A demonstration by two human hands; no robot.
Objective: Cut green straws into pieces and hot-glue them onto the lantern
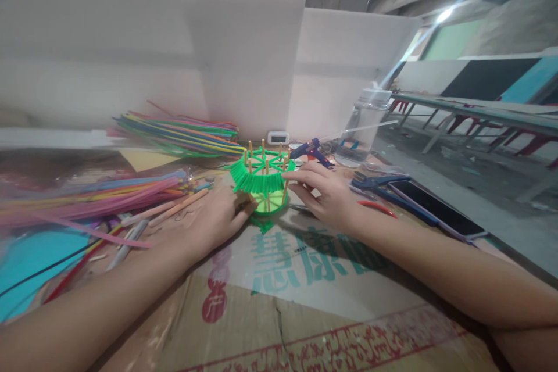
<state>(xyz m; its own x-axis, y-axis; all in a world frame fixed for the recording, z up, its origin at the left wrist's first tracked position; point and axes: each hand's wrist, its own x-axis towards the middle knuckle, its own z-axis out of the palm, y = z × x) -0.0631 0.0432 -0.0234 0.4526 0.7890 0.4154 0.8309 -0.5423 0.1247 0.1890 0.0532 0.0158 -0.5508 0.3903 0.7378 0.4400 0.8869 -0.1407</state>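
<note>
Two hands, mine: left hand [223, 210] curled at the lime base [263, 203], grip unclear; right hand [329, 190] bent, fingertips at the rim, pinching or merely touching I cannot tell.
Green fringed frame [260, 182]: upright between my hands, wooden sticks [267, 167] standing around it.
Behind: white timer [278, 138], glue gun [314, 153].
Left: coloured stems [178, 132].
Right: bottle [360, 128], phone [436, 208].

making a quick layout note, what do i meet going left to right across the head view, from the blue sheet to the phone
Blue sheet → grey rod → left hand → green fringed craft piece → right hand → phone.
</note>
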